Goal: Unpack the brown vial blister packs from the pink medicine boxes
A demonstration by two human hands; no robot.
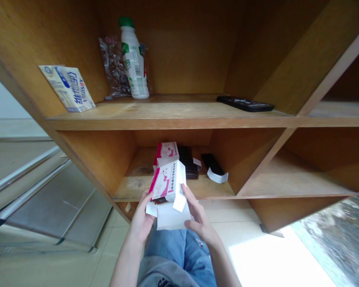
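Note:
Between my two hands is a pink and white medicine box point(165, 181), its near end open and white flaps spread toward me. Something dark brown shows just inside the opening. My left hand point(142, 217) grips the box's left side and a flap. On the right, my right hand point(199, 215) holds the other side with fingers along the edge. Behind it on the lower shelf lies a second pink and white box point(167, 150). Against that box rests a row of dark brown vials point(188, 163), with a small white paper piece beside them.
A black phone-like object point(212, 163) and a curled white strip point(217, 176) lie on the lower shelf. Above stand a Vitasoy carton point(70, 89), a green-capped bottle point(134, 59), a clear plastic bag point(115, 67) and a black remote-like object point(245, 103). A folded metal-framed item point(54, 207) is left.

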